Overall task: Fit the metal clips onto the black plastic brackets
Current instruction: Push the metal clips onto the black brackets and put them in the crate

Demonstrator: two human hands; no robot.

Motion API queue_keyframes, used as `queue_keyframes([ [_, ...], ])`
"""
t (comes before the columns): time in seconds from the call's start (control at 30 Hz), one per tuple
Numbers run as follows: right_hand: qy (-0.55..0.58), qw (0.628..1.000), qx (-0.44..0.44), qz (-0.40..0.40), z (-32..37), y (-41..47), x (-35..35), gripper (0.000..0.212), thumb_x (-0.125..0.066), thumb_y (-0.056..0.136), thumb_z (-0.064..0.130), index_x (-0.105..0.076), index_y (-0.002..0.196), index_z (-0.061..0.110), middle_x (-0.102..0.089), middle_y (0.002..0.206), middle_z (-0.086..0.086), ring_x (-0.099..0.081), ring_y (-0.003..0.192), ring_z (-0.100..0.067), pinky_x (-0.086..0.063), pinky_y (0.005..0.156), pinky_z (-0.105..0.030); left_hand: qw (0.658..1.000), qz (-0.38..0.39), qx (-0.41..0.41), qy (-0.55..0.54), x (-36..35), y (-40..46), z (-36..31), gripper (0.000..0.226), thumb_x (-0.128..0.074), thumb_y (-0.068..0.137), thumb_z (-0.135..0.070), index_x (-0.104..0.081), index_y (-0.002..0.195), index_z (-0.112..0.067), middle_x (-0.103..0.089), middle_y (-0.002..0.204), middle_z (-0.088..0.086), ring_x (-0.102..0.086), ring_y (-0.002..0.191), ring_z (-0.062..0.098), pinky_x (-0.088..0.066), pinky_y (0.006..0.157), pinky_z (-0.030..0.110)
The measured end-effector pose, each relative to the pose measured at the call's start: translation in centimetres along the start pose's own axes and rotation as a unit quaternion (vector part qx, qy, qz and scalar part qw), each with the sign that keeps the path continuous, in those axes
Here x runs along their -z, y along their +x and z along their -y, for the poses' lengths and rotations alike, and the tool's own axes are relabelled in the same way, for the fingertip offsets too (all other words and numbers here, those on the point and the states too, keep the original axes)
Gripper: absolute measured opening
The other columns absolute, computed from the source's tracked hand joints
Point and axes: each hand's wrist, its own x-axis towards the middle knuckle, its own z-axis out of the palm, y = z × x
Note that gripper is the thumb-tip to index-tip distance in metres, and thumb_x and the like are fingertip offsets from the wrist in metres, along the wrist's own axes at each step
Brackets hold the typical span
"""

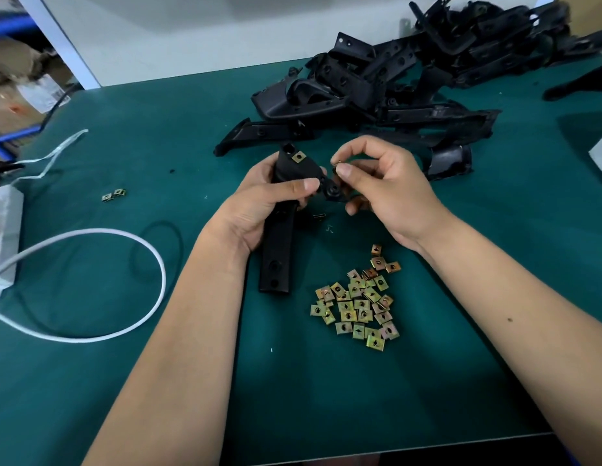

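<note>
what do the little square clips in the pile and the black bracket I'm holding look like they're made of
Pile of clips: seemingly thin stamped metal with a yellowish, iridescent plated finish, since they glint gold, green and pink.

Bracket gripped by the left hand: probably moulded plastic, with a matte black, dull surface and moulded holes.

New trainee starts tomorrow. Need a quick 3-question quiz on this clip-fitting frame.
1. True or false: the left hand grips a black bracket.
2. What does the right hand pinch? A) a white cable B) a metal clip C) a screwdriver
3. Fill in: the loose clip pile lies on the ____ mat.

Key: 1 true; 2 B, the clip at its fingertips, close to the bracket's end; 3 green.
</note>
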Motion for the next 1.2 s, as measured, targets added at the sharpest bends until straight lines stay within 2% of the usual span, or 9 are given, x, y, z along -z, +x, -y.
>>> queue_keyframes([
  [0.07, 0.013, 1.0, -0.004, -0.006, 0.03, -0.05, -0.17, 0.014, -0.066, 0.099, 0.004, -0.072, 0.098, 0.017, -0.07, 0.083, -0.007, -0.064, 0.078, -0.018, -0.054, 0.058, -0.028, 1.0, 0.002, -0.001, -0.001, 0.01, 0.04, 0.07, 0.03, -0.08, 0.073, -0.005, -0.064, 0.098, -0.01, -0.067, 0.091, 0.014, -0.055, 0.073, 0.026, -0.046, 0.076, 0.041],
  [0.17, 0.054, 0.998, -0.022, -0.015, -0.02, -0.03, -0.36, 0.015, -0.066, 0.097, 0.002, -0.077, 0.1, 0.012, -0.078, 0.102, -0.009, -0.072, 0.091, -0.024, -0.059, 0.071, -0.033, 1.0, 0.005, 0.005, -0.031, 0.09, 0.18, 0.19, 0.036, -0.081, 0.074, -0.002, -0.065, 0.106, -0.007, -0.064, 0.105, 0.023, -0.055, 0.085, 0.036, -0.047, 0.086, 0.046],
  [0.2, 0.068, 0.997, -0.027, -0.019, -0.04, -0.03, -0.38, 0.015, -0.065, 0.098, 0.002, -0.077, 0.102, 0.01, -0.077, 0.108, -0.014, -0.073, 0.098, -0.03, -0.061, 0.079, -0.039, 0.999, 0.01, 0.005, -0.051, 0.11, 0.23, 0.16, 0.036, -0.078, 0.076, -0.001, -0.064, 0.109, -0.007, -0.066, 0.108, 0.021, -0.058, 0.085, 0.035, -0.053, 0.083, 0.039],
  [0.27, 0.067, 0.997, -0.02, -0.035, -0.04, 0.03, -0.33, 0.017, -0.065, 0.097, -0.001, -0.078, 0.101, 0.01, -0.077, 0.106, -0.017, -0.074, 0.1, -0.034, -0.061, 0.087, -0.045, 0.994, 0.016, 0.007, -0.104, 0.05, 0.35, 0.03, 0.031, -0.071, 0.082, -0.002, -0.063, 0.111, -0.009, -0.072, 0.11, 0.011, -0.064, 0.079, 0.022, -0.053, 0.061, 0.023],
  [0.4, 0.054, 0.997, 0.004, -0.058, -0.05, 0.03, -0.26, 0.02, -0.068, 0.094, -0.004, -0.077, 0.097, 0.013, -0.076, 0.082, -0.002, -0.069, 0.075, -0.014, -0.056, 0.067, -0.025, 0.992, 0.022, -0.014, -0.127, 0.34, 0.47, 0.2, 0.025, -0.065, 0.09, -0.008, -0.063, 0.115, -0.014, -0.071, 0.118, 0.003, -0.061, 0.08, 0.014, -0.042, 0.052, 0.016],
  [0.53, 0.066, 0.995, 0.015, -0.072, -0.12, 0.02, -0.26, 0.019, -0.073, 0.091, -0.002, -0.076, 0.104, 0.012, -0.077, 0.084, -0.007, -0.07, 0.073, -0.017, -0.055, 0.065, -0.026, 0.987, 0.031, -0.029, -0.156, 0.46, 0.52, 0.33, 0.023, -0.058, 0.094, -0.006, -0.059, 0.114, -0.017, -0.069, 0.119, -0.002, -0.057, 0.073, 0.011, -0.04, 0.051, 0.014],
  [0.73, 0.06, 0.995, 0.02, -0.072, -0.11, 0.06, -0.33, 0.017, -0.075, 0.089, -0.003, -0.077, 0.1, 0.01, -0.078, 0.082, -0.007, -0.072, 0.071, -0.018, -0.057, 0.064, -0.023, 0.975, 0.045, -0.047, -0.211, 0.53, 0.61, 0.13, 0.019, -0.052, 0.099, -0.004, -0.059, 0.114, -0.013, -0.063, 0.119, -0.001, -0.054, 0.071, 0.009, -0.041, 0.049, 0.014],
  [1.0, 0.036, 0.997, 0.02, -0.064, -0.18, 0.15, -0.38, 0.007, -0.069, 0.097, 0.005, -0.075, 0.096, 0.007, -0.075, 0.074, -0.003, -0.067, 0.066, -0.015, -0.054, 0.059, -0.024, 0.984, 0.04, -0.074, -0.159, 0.5, 0.65, -0.06, 0.023, -0.055, 0.096, -0.004, -0.055, 0.115, -0.016, -0.06, 0.109, 0.001, -0.058, 0.072, 0.015, -0.04, 0.048, 0.015],
  [1.2, -0.006, 1.0, -0.018, -0.001, 0.16, 0.06, -0.3, 0.019, -0.056, 0.106, 0.011, -0.066, 0.09, 0.011, -0.064, 0.074, -0.001, -0.058, 0.063, -0.013, -0.045, 0.055, -0.025, 0.991, 0.047, -0.07, -0.104, 0.11, 0.32, -0.23, 0.014, -0.056, 0.095, -0.005, -0.054, 0.107, -0.011, -0.063, 0.092, -0.002, -0.059, 0.071, 0.014, -0.036, 0.047, 0.014],
])
